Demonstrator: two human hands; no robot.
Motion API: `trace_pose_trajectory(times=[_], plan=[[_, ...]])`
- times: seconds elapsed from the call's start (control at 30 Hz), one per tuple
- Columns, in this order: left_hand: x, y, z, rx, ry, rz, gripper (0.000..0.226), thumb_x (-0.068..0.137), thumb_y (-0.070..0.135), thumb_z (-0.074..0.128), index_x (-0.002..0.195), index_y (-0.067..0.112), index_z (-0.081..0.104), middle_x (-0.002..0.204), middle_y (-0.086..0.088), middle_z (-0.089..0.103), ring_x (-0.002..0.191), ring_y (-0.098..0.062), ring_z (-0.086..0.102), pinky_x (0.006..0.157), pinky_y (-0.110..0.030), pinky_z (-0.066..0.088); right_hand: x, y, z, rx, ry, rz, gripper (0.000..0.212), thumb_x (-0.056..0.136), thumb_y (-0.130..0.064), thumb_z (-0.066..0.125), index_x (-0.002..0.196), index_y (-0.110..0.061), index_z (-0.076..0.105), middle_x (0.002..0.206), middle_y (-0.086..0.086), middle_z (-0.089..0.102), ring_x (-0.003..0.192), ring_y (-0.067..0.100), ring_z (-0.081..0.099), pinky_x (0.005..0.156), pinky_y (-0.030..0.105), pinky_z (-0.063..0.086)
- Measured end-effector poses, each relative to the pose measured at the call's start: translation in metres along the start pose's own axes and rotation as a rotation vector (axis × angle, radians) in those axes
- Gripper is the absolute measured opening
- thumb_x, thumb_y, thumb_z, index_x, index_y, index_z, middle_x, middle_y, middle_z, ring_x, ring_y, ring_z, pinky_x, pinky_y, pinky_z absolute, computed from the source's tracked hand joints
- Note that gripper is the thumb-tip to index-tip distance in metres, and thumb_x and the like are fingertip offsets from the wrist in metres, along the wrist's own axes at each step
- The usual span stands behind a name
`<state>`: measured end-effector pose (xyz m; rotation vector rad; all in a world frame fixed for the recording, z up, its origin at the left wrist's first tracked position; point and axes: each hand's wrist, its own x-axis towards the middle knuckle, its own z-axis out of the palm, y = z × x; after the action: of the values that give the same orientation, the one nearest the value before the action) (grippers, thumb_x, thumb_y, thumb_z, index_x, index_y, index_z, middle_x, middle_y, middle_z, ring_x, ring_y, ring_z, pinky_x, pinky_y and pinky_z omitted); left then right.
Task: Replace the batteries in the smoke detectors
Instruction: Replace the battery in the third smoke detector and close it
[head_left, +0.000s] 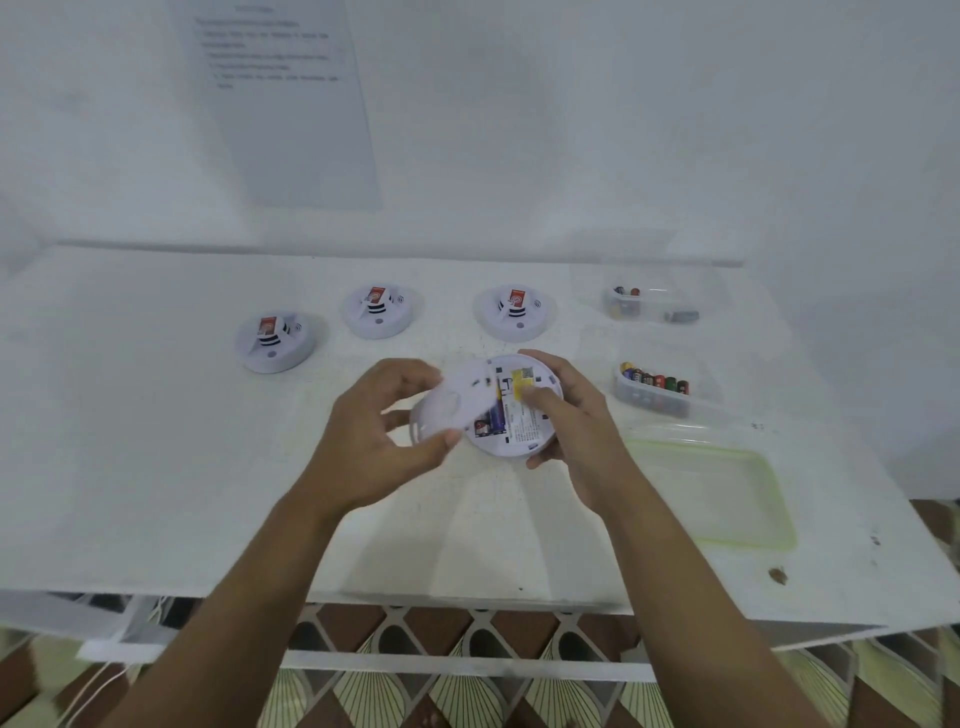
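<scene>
STEP: likely cover removal | LEFT: left hand (384, 431) pinching back cover (457, 400), half off | RIGHT: right hand (576, 421) gripping smoke detector (519, 431), thumb on label | CELLS: batteries (493, 418) seated, exposed between hands | NEXT: probably park cover, pry cells; battery tub (654, 392) just beyond right hand

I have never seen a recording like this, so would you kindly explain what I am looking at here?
There is no machine here: a person wears a camera on the head, which looks down at their two bare hands over a white table. The right hand holds an upturned smoke detector; the left hand holds its back cover, partly off, so batteries show inside. Behind stand three more detectors. To the right are two clear tubs with batteries and a clear lid. A printed sheet hangs on the wall.
</scene>
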<state>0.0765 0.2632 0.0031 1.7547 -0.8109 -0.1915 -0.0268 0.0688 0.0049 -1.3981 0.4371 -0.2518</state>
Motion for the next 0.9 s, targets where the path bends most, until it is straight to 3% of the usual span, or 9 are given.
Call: trace_pose_trajectory(times=[0.07,0.17,0.27,0.37,0.53,0.77,0.9], plan=[[0.001,0.004,0.009,-0.003,-0.011,0.009,0.052,0.065,0.039,0.083,0.111,0.026,0.063,0.128,0.012,0.06,0.113,-0.011,0.064,0.076,-0.026,0.059,-0.002,-0.002,0.004,-0.007,-0.029,0.003,0.033,0.098,-0.01,0.055,0.122,-0.031,0.065,0.106,-0.002,0.072,0.076,0.015,0.068,0.046,0.027,0.048],[0.002,0.002,0.017,0.005,0.025,-0.02,0.054,0.067,0.029,0.085,0.115,0.022,0.062,0.12,0.011,0.065,0.097,-0.009,0.069,0.067,-0.026,0.06,-0.003,-0.006,0.008,-0.002,-0.056,0.021,0.031,0.098,-0.012,0.053,0.117,-0.032,0.068,0.105,-0.003,0.072,0.075,0.016,0.068,0.045,0.026,0.047],[0.0,0.0,0.02,0.02,0.064,0.001,0.054,0.067,0.03,0.086,0.114,0.024,0.061,0.117,0.013,0.063,0.1,-0.01,0.067,0.062,-0.024,0.059,-0.003,-0.009,0.01,0.079,-0.068,0.076,0.03,0.103,-0.03,0.043,0.115,-0.028,0.071,0.108,0.001,0.073,0.076,0.022,0.068,0.046,0.027,0.049],[-0.002,0.0,0.023,0.081,0.085,0.093,0.058,0.066,0.043,0.083,0.116,0.025,0.059,0.118,0.022,0.058,0.11,-0.007,0.06,0.065,-0.019,0.058,-0.005,-0.01,0.011,0.115,-0.054,0.09,0.041,0.105,-0.033,0.033,0.121,-0.023,0.07,0.115,0.004,0.071,0.081,0.028,0.069,0.049,0.032,0.053],[-0.003,-0.001,0.026,0.058,0.134,0.11,0.06,0.066,0.047,0.079,0.119,0.025,0.06,0.119,0.025,0.058,0.116,-0.006,0.057,0.073,-0.028,0.061,-0.005,-0.009,0.01,0.119,-0.05,0.079,0.041,0.105,-0.026,0.032,0.124,-0.022,0.069,0.12,0.005,0.07,0.084,0.031,0.069,0.051,0.033,0.055],[-0.002,0.0,0.027,0.123,0.122,0.155,0.059,0.066,0.05,0.078,0.118,0.026,0.063,0.122,0.014,0.055,0.118,-0.005,0.052,0.074,-0.021,0.059,-0.006,-0.01,0.009,0.115,-0.115,0.066,0.041,0.105,-0.029,0.033,0.13,-0.023,0.066,0.124,0.011,0.069,0.086,0.034,0.069,0.056,0.035,0.056],[-0.001,0.002,0.025,0.101,0.109,0.121,0.058,0.064,0.05,0.078,0.114,0.025,0.064,0.12,0.015,0.056,0.115,0.0,0.054,0.076,-0.015,0.056,-0.005,-0.006,0.005,0.157,-0.17,0.048,0.05,0.087,-0.036,0.043,0.13,-0.021,0.065,0.123,0.009,0.07,0.082,0.033,0.068,0.057,0.036,0.056]])
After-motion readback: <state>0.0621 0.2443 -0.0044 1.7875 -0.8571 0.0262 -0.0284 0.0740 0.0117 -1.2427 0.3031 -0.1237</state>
